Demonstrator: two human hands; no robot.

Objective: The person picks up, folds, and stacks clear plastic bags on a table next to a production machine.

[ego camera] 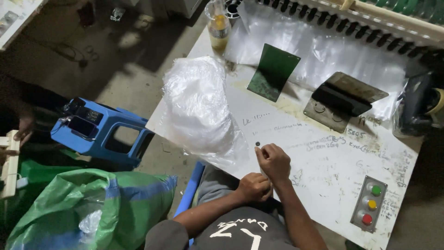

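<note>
My right hand rests on the white, scribbled-on table near its front edge, fingertips pinched together. Whatever they pinch is too small to make out. A tiny dark round piece lies on the table just beyond those fingertips. My left hand is curled into a fist at the table's edge, right behind and touching the right hand. A bulging bundle of clear plastic bags sits to the left of both hands.
On the table stand a green bent plate, a hinged metal fixture, a bottle and a box with green, yellow and red buttons. Left of it are a blue stool, a green sack and another person's hand.
</note>
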